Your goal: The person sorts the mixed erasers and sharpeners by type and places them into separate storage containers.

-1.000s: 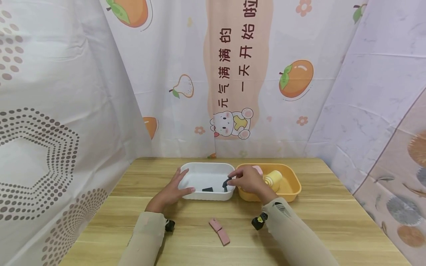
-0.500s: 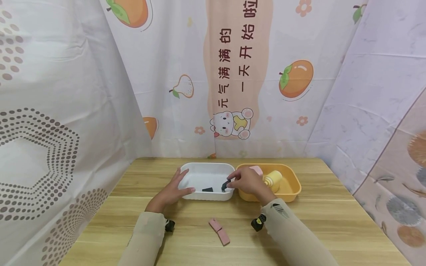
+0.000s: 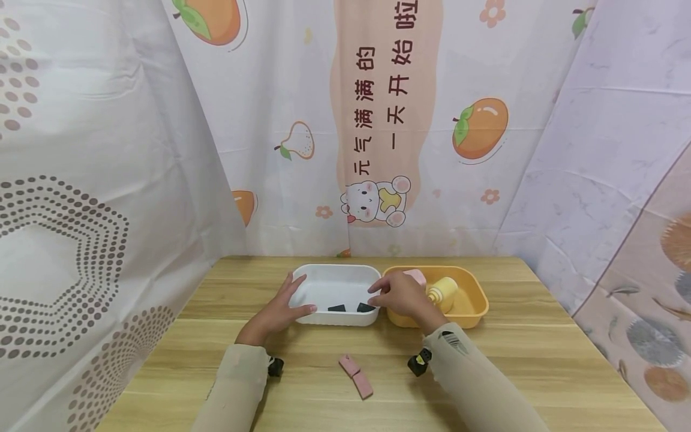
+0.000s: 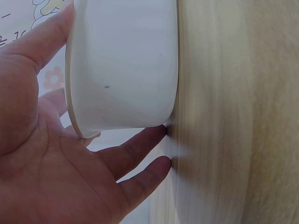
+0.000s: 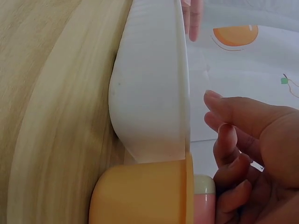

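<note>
While one dark piece (image 3: 337, 308) lies at 6 o'clock inside the white tray (image 3: 332, 288), a second piece (image 3: 364, 308) lies at 4. Left hand (image 3: 277, 310) spread at 9; right hand (image 3: 403, 292) loose at 3, tips apart. Pink blocks (image 3: 353, 369) outside, 6 o'clock.

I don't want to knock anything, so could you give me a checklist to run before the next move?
1. Right hand free: ok; it holds nothing.
2. Right hand clear of the nearer dark piece: cannot tell; contact is unclear from above.
3. White tray flat on the table: ok.
4. Left hand at the tray's left end: ok; spread around it.
5. Table in front of the tray clear: not ok; two pink pieces lie there.
</note>
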